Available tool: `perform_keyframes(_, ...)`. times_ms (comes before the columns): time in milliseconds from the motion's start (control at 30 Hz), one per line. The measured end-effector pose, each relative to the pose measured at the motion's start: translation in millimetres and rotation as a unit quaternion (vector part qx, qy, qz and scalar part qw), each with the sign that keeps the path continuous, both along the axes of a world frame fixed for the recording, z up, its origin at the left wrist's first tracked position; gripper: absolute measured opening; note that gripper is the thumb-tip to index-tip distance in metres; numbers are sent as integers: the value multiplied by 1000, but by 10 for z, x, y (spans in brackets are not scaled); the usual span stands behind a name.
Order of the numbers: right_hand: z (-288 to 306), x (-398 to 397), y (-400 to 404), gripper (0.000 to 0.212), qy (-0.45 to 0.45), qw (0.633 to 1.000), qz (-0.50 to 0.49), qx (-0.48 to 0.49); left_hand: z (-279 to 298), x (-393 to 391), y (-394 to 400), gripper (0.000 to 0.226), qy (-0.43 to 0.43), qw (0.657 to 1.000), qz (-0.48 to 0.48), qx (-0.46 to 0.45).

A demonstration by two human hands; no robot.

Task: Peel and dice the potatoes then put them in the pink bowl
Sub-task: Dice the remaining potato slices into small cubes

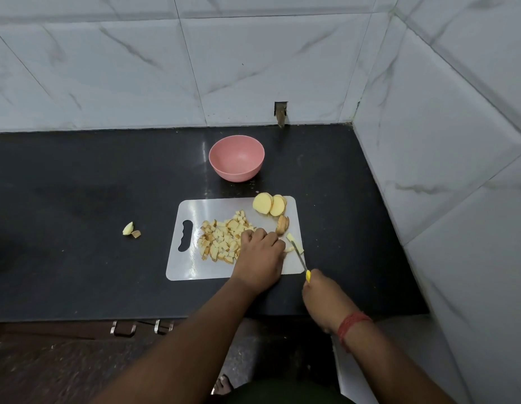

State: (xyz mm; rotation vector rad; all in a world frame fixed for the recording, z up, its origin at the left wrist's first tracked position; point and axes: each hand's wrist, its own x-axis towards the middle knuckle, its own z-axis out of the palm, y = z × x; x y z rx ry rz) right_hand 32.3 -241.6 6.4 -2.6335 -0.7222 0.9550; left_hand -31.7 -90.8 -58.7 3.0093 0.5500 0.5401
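While the left hand (260, 252) is laid knuckles-up over the near right part of the white cutting board (189, 266), its fingers are curled down onto a potato strip (291, 248) that shows pale just past the fingertips. The knife (300, 256) is gripped by its yellow handle in the right hand (323, 298), and the thin blade is laid slantwise from lower right to upper left, its tip reaching the strip just beside the left fingertips. The strip is thus found to the right of the left hand, and the blade crosses it; the right hand is the nearer to the cut. A heap of diced potato (224, 240) lies to the left of the hand, touching it. Uncut potato slices (269, 204) lean at the far right corner of the board, with a skin-on end piece (282, 225) between them and the fingers. The pink bowl (236, 158), holding nothing as yet, stands beyond the board on the dark counter (78, 199), near but apart. Little board is left to the right of the blade, so cut pieces may be judged liable to slip off that edge. Two scraps (131, 229) lie well to the left.
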Motion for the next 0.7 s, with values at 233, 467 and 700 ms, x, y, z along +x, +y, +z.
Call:
perform_keyframes(233,-46,-43,39,19,-4,999,27,-22,29,2,2,14,11,1000,8,-14)
perform_keyframes(467,-103,-82,49,27,5,998,49,-48,40,10,-10,16,14,1000,15,-17)
perform_keyframes(700,-115,-119,-214,9,-3,994,95,-47,19,13,25,15,17,999,20,-25)
